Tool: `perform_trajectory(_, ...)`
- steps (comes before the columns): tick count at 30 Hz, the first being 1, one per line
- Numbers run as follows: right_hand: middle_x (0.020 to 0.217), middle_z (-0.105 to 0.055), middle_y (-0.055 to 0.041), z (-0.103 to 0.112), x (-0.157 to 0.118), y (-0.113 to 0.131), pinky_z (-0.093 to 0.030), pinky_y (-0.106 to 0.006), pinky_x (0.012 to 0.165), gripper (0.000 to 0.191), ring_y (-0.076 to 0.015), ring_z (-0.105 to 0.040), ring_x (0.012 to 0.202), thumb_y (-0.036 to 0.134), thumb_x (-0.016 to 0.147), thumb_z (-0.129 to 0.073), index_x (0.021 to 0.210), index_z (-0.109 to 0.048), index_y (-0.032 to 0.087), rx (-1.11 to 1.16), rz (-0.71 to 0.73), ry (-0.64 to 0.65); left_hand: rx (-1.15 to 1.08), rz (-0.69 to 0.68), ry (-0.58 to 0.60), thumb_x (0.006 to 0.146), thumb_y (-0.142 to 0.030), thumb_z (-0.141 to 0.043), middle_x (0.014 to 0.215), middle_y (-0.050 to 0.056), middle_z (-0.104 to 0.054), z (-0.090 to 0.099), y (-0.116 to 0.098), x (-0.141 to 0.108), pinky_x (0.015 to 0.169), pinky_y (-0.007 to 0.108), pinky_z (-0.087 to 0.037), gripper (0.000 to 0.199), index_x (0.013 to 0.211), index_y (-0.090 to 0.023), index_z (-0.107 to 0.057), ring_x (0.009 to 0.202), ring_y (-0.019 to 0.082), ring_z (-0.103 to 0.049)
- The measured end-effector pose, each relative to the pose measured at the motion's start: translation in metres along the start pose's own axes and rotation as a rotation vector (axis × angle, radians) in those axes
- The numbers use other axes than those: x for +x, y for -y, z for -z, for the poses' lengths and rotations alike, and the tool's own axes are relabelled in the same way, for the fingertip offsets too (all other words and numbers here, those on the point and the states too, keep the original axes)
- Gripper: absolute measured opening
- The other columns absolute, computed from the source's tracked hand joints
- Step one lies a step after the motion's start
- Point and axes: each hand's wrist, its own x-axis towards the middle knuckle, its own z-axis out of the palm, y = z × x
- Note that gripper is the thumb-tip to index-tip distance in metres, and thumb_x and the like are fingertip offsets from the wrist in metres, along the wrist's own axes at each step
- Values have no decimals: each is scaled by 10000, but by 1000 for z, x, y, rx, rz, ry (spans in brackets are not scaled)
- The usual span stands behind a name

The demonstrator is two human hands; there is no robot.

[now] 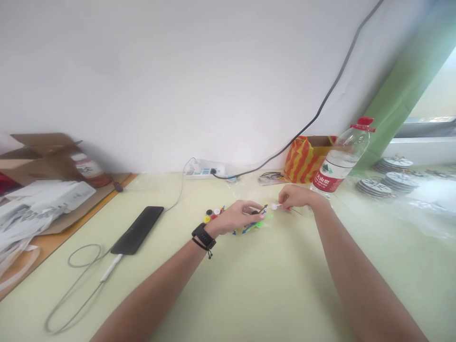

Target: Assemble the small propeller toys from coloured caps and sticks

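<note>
Bent over a pile of small coloured plastic pieces, my left hand has a dark arrow-shaped piece between its thumb and fingers. Part of that pile is hidden under the palm. To the right, my right hand pinches a small white piece with a round end, which points toward the left hand. A thin red strip lies just below the right fingers. Left of my left wrist sit several round pieces in yellow, black, white and red.
A phone on a cable lies at left, near white bags and a cardboard box. Behind are a power strip and a striped bag. A large water bottle and stacked round discs stand at right.
</note>
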Motion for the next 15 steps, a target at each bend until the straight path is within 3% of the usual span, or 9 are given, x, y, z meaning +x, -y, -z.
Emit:
perform_trajectory(5, 819, -783, -61, 21, -25, 6, -510, -297, 715, 243, -235, -706, 814, 413, 799, -696, 754, -763, 184, 195, 66, -327, 15, 12, -2, 636, -424, -920, 961, 61, -736, -1, 6, 2, 685, 260, -506, 724, 1286, -196, -696, 829, 181, -674)
perform_trajectory(10, 907, -798, -67, 44, -59, 19, -531, -351, 734, 373, -279, -715, 860, 579, 809, -729, 897, -806, 225, 224, 129, -639, 125, -10, -43, 670, -356, -873, 897, 37, -720, 4, 10, 4, 646, 242, -485, 631, 1258, -200, -704, 791, 175, -657)
perform_trajectory(12, 932, -792, -70, 50, -73, 28, -531, -364, 733, 400, -279, -712, 857, 617, 836, -704, 923, -795, 237, 220, 177, -702, 169, -13, -69, 688, -329, -846, 895, 41, -724, 6, 9, 4, 648, 244, -489, 612, 1267, -197, -700, 790, 181, -663)
perform_trajectory(15, 920, -773, -69, 54, -89, 45, -524, -369, 757, 372, -255, -697, 837, 587, 897, -658, 927, -771, 234, 135, 256, -683, 207, -22, -77, 705, -316, -818, 903, 52, -728, 8, 8, 2, 656, 250, -499, 613, 1291, -189, -688, 789, 187, -671)
